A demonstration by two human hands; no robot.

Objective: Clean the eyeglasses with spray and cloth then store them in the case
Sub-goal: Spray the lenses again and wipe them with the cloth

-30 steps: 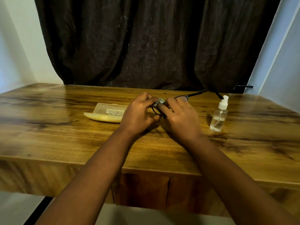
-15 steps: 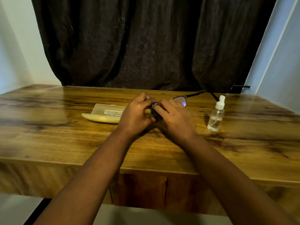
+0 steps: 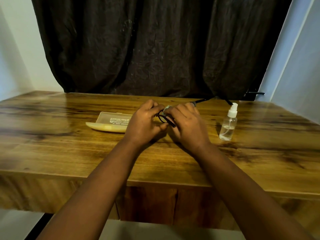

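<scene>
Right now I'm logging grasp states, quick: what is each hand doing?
Left hand: fingers curled on the eyeglasses, holding the frame.
Right hand: fingers pinch the cloth against the eyeglasses.

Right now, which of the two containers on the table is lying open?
The eyeglass case, left of the hands, lies open and flat. The spray bottle, on their right, stands upright with its nozzle on.

Dim, warm light; the wooden table (image 3: 69, 149) shows soft glare at its left, the black curtain (image 3: 155, 49) swallows detail, and wide-angle distortion bends the blurred edges.
</scene>
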